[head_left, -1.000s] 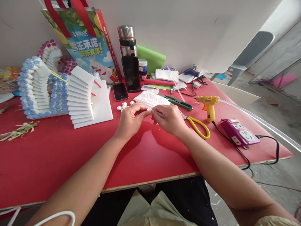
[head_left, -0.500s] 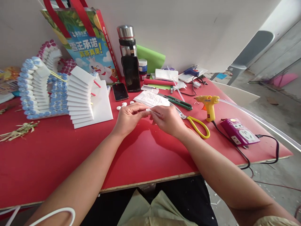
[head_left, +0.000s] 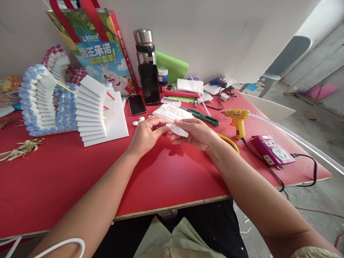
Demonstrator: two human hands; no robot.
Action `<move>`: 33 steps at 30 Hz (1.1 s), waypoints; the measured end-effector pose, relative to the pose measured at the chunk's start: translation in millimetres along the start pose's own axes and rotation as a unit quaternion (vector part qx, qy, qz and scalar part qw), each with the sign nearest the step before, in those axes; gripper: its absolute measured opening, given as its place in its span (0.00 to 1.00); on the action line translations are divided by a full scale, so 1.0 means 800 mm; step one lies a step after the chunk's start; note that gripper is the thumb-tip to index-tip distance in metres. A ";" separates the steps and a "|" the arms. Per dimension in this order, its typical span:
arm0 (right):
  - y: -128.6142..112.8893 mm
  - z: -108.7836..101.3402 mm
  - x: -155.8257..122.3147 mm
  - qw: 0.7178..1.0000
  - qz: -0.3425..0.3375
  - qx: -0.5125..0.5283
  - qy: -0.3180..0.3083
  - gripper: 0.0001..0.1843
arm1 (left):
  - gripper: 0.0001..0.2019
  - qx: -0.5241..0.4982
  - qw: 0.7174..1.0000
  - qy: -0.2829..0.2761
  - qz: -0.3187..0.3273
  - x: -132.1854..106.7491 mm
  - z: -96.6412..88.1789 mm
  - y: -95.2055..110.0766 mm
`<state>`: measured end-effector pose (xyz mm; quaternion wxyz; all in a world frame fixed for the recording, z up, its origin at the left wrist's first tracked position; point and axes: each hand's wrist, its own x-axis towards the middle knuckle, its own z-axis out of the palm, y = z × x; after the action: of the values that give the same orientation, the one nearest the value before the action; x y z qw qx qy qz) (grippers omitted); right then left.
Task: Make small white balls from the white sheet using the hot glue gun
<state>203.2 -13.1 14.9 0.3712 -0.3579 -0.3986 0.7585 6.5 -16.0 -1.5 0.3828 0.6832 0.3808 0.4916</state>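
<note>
A small white strip of thin paper (head_left: 180,130) is stretched between my hands above the red table. Its left end looks bunched, and my left hand (head_left: 147,133) pinches it there between thumb and fingers. My right hand (head_left: 197,133) has the wider part of the strip between its thumb and fingers, with the palm turned partly up. Just beyond my hands lies a stack of white paper sheets (head_left: 172,111). Several small crumpled white balls (head_left: 137,122) sit beside my left hand. Yellow-handled scissors (head_left: 230,142) are mostly hidden behind my right hand.
A green utility knife (head_left: 205,117), a yellow glue gun (head_left: 238,122) and a purple power strip (head_left: 274,150) lie to the right. At left stand white stepped foam pieces (head_left: 91,111) and a blue-and-white model (head_left: 40,100). Phones (head_left: 136,105) and a steel flask (head_left: 144,37) are behind.
My right hand has turned its palm upward and loosened its curl, so more of the paper strip shows. It now covers more of the scissors. My left hand stays almost in place.
</note>
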 end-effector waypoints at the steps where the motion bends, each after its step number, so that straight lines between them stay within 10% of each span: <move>1: 0.000 -0.001 0.000 1.000 0.001 0.000 -0.004 0.12 | 0.13 0.002 1.000 -0.002 0.004 0.000 0.000 -0.001; 19: 0.003 0.009 0.000 0.942 -0.119 -0.300 0.092 0.13 | 0.17 -0.072 0.991 -0.038 -0.106 0.001 0.000 0.000; 33: -0.005 -0.012 0.003 0.995 0.018 -0.092 0.018 0.14 | 0.15 -0.065 0.991 -0.047 -0.107 0.000 -0.005 0.001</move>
<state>211.2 -6.5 13.8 0.3306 -0.4112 -0.4533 0.7184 2.5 -15.5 0.0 0.4945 0.6341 0.4008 0.4390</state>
